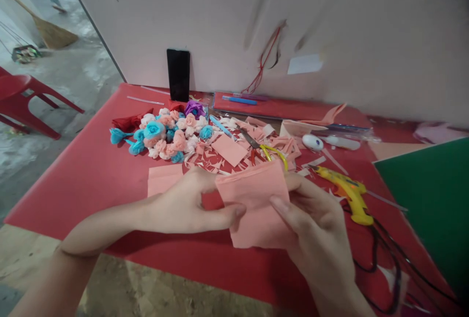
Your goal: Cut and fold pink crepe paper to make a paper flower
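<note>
Between my two hands I hold up a square of pink crepe paper [256, 214], its top edge folded over. My left hand [205, 204] pinches its left side, thumb on the near face and fingers behind. On the right side my right hand [315, 224] grips it the same way, with the fingers partly hidden. Beyond the paper lie yellow-handled scissors [273, 153] on a heap of pink paper scraps [205, 160]. Another pink sheet [159, 180] rests on the red table behind my left wrist. A pink paper rectangle [229, 150] tops the scraps.
Paper flowers [164, 134] in blue, pink, white and purple cluster at the left. A yellow glue gun [350, 192] with a black cord lies at the right, beside a green board [432, 195]. A phone [179, 75] leans on the wall. A red stool [29, 92] stands left.
</note>
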`<state>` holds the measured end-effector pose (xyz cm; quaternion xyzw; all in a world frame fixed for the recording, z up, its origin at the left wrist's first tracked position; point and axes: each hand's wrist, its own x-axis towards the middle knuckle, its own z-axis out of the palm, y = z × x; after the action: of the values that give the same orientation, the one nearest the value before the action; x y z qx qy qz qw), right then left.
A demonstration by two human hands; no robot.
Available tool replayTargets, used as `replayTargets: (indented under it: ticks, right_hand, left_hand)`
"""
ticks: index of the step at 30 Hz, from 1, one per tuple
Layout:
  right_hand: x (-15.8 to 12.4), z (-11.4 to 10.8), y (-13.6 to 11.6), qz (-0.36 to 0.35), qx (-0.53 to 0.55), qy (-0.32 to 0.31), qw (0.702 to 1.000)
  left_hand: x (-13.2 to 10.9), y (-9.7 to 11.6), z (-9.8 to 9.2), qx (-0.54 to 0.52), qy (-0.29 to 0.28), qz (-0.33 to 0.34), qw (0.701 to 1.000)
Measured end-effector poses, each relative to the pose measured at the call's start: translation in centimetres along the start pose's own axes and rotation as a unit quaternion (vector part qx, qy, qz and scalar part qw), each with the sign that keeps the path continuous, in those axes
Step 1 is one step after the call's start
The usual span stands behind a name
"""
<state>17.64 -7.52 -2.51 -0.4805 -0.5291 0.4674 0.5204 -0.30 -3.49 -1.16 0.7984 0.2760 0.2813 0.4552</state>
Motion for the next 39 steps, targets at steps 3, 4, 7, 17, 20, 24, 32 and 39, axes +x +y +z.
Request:
replayTargets:
  ticks: [3,4,7,17,20,24,32,39]
  right_hand:
    - [0.0,0.0,0.1,0.005,-0.011,0.004,1.000]
    - [0.0,0.0,0.1,0.006,-0.013,0.006,1.000]
    - [0.0,0.0,0.1,-0.001,0.001,-0.003,1.000]
    - [0.1,0.5,0.0,-0.015,-0.009,-0.028,0.999]
    - [0.2,0.7,-0.3,-0.041,-0.070,-0.023,0.996]
    - [0.3,0.7,-0.4,-0.053,-0.078,-0.030,0.995]
    - [0.1,0.1,0.1,-0.058,-0.064,-0.055,0.995]
    - [0.0,-0.5,0.3,-0.058,-0.043,-0.047,0.996]
  left_hand:
    - [0.0,0.1,0.0,-0.005,-0.006,-0.009,1.000]
    - [0.0,0.1,0.0,-0.011,-0.007,-0.011,1.000]
    - [0.1,0.2,0.0,-0.035,-0.003,-0.007,0.999]
    - [0.1,-0.1,0.0,-0.008,0.056,0.032,0.998]
    - [0.0,-0.3,0.0,0.033,0.082,0.059,0.994]
    - [0.0,-0.3,0.1,0.037,0.079,0.061,0.994]
    - [0.0,-0.2,0.0,0.023,0.082,0.050,0.995]
    - [0.1,-0.2,0.0,0.031,0.110,0.020,0.993]
